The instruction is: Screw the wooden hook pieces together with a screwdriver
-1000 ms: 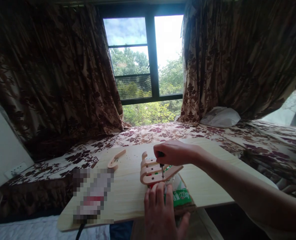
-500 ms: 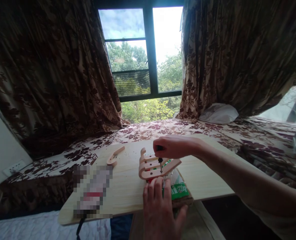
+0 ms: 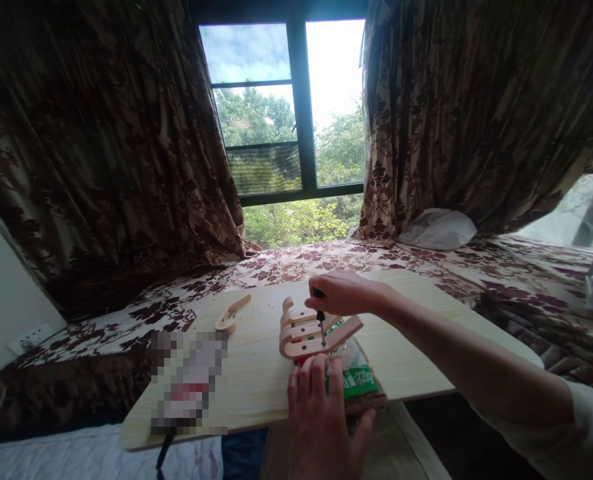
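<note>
My right hand [image 3: 343, 292] is wrapped round the black handle of a screwdriver [image 3: 321, 321]. The shaft points down, its tip at a screw in the nearest curved wooden hook [image 3: 292, 351]. Several such hooks sit side by side on a green and white plastic package marked 220g [image 3: 360, 381]. Below them, my left hand [image 3: 321, 417] lies with fingers stretched forward, fingertips against the near edge of the front hook and the package, thumb apart. Another curved wooden hook [image 3: 227, 325] with small dark screws or holes lies alone to the left.
Everything rests on a light wooden tabletop [image 3: 261, 373]. A pixelated long object with a dark strap [image 3: 162, 453] lies at its left. Beyond are a floral-covered ledge [image 3: 286, 260], a white plastic bag [image 3: 439, 229], patterned curtains [image 3: 141, 133] and a window [image 3: 296, 107].
My right hand has turned slightly on the screwdriver handle, and its forearm has dropped a little and shifted left. The left hand stays nearly still; the whole view has shifted slightly.
</note>
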A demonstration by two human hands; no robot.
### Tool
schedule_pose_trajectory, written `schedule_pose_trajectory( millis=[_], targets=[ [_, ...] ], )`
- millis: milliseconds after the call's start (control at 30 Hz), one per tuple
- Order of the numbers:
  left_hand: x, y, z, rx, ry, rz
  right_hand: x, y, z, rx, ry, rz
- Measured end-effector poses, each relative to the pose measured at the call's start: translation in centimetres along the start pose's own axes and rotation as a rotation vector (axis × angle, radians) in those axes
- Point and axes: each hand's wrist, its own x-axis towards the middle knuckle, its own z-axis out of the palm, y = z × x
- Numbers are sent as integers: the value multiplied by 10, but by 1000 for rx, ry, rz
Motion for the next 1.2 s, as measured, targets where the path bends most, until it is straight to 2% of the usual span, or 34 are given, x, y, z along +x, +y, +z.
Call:
schedule_pose_trajectory(
  millis=[100, 200, 400, 600, 700, 800, 867, 933, 1100, 1200],
  targets=[
    [0, -5, -2, 64, -6, 65, -2, -2, -9, 61, -79, -121],
    [-1, -10, -4, 132, -32, 131, -4, -9, -8, 59, -76, -158],
    [-1, -14, -1, 156, -45, 148, 0, -18, 9, -28, 40, -6],
    [-1, -23, 7, 232, 63, 250, 1, -8, 13, -3, 53, 129],
    [-2, -28, 13, 268, 115, 274, -1, -2, 4, 35, 18, 68],
    [-3, -29, 21, 265, 152, 233, -5, -3, -4, 81, -17, -59],
    [-3, -28, 24, 250, 164, 202, -6, -8, -3, 92, -14, -96],
    [-4, -28, 25, 240, 161, 216, -5, -13, 4, 63, 19, -61],
    [-4, -27, 24, 179, 160, 219, -2, -15, 25, 7, 131, 162],
    [-5, -30, 23, 176, 150, 208, -4, -10, 25, 27, 150, 204]
  ],
)
